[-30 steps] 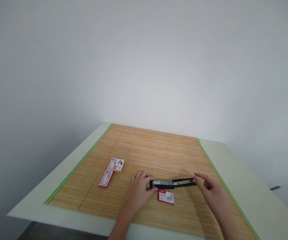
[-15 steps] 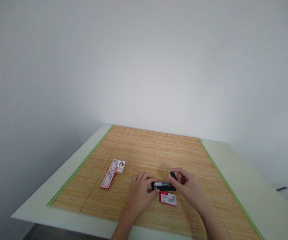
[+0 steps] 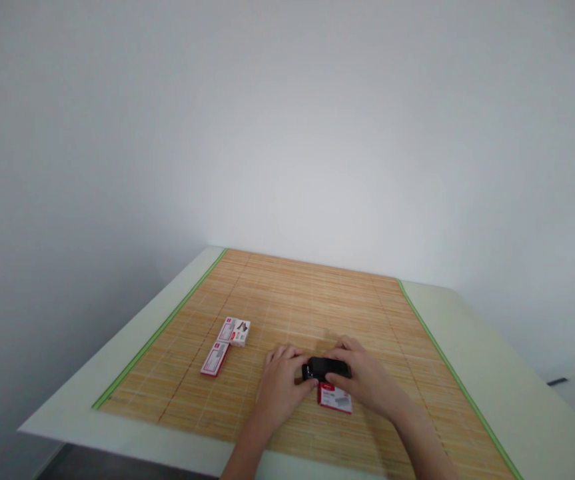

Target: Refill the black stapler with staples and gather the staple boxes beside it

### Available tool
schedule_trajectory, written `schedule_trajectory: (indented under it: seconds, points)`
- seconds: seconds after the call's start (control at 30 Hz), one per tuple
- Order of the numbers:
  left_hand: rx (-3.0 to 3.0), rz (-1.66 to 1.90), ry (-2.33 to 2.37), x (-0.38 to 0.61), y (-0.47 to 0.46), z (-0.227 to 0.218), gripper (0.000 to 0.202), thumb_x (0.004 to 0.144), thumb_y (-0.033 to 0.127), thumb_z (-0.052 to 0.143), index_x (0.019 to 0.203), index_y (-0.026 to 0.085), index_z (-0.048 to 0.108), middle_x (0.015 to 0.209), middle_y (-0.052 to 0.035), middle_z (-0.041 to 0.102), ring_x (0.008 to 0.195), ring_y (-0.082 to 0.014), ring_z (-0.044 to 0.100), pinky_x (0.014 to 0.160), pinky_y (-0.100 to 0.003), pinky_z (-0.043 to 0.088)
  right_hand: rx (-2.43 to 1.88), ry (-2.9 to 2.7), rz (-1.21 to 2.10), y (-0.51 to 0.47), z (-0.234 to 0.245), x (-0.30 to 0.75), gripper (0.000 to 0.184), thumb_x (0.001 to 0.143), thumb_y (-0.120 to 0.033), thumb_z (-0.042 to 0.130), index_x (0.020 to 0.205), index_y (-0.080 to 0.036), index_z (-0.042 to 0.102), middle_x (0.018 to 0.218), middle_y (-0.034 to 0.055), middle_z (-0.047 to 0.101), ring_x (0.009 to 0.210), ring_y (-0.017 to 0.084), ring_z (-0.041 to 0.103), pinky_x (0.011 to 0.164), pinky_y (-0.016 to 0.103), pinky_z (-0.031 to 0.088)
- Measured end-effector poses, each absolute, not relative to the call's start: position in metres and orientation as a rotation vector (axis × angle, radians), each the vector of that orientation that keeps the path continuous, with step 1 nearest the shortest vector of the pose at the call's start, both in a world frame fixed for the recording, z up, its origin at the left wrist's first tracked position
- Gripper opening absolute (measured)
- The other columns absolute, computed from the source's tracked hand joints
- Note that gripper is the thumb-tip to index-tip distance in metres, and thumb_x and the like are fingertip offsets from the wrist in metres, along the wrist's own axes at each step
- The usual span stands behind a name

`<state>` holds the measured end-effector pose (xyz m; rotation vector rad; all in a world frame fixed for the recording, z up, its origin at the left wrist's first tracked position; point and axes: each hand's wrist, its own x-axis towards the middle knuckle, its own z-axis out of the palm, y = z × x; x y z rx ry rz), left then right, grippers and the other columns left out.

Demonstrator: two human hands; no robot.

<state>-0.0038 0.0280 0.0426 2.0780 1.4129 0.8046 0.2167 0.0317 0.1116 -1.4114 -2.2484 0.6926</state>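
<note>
A black stapler (image 3: 328,367) lies crosswise on the bamboo mat, its top arm folded down over the base. My left hand (image 3: 283,379) pinches its left end between thumb and fingers. From the other side, my right hand (image 3: 362,371) grips the right part, thumb on the near side and fingers on the far side. Just below the stapler, a red and white staple box (image 3: 336,398) lies flat, close to my right thumb. The stapler's inner tray is hidden under the top arm.
To the left, two flat red and white boxes lie end to end, an upper box (image 3: 226,329) and a lower box (image 3: 214,359). A small white box (image 3: 240,333) adjoins the upper one. The bamboo mat (image 3: 307,293) with green edging covers much of the white table (image 3: 177,452). A wall stands behind.
My right hand has brought the stapler's raised top arm down over the metal tray, moving left and lower. My left hand has stayed at the left end.
</note>
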Motion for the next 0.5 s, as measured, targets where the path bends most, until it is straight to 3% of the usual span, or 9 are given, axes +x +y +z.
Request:
schedule_trajectory:
  seconds: [0.13,0.27,0.37,0.5]
  points:
    - [2.06,0.873,1.42,-0.002,0.026,0.042,0.038,0.083,0.031,0.076,0.12,0.032,0.068,0.122,-0.0021,0.067,0.117,-0.0275,0.056,0.101,-0.041,0.038,-1.424,-2.123,0.741,0.03,0.097,0.244,0.025,0.089,-0.032,0.068,0.111,-0.027,0.078,0.113,0.0075,0.07,0.109,0.026,0.063,0.098,0.039,0.049]
    - [2.022,0.973,1.424,-0.002,0.025,0.042,0.052,0.085,0.022,0.066,0.136,0.031,0.057,0.133,-0.0039,0.062,0.126,-0.0262,0.054,0.109,-0.043,0.037,-1.583,-1.861,0.656,0.02,0.068,0.26,0.032,0.089,-0.044,0.065,0.111,-0.024,0.077,0.105,0.0086,0.073,0.097,0.027,0.066,0.087,0.039,0.052]
    - [2.03,0.985,1.413,-0.002,0.023,0.045,0.046,0.086,0.019,0.062,0.13,0.03,0.059,0.127,-0.0034,0.064,0.122,-0.0256,0.056,0.107,-0.043,0.039,-1.675,-1.612,0.632,0.005,0.045,0.261,0.04,0.087,-0.053,0.065,0.111,-0.022,0.075,0.099,0.0083,0.073,0.087,0.026,0.066,0.077,0.038,0.052]
    - [2.141,0.893,1.274,0.002,0.014,0.056,0.046,0.081,0.027,0.073,0.125,0.032,0.062,0.122,-0.0025,0.066,0.117,-0.0274,0.056,0.105,-0.044,0.04,-1.665,-1.405,0.58,-0.011,0.021,0.249,0.048,0.089,-0.057,0.064,0.118,-0.019,0.072,0.1,0.0085,0.073,0.086,0.026,0.066,0.077,0.037,0.052]
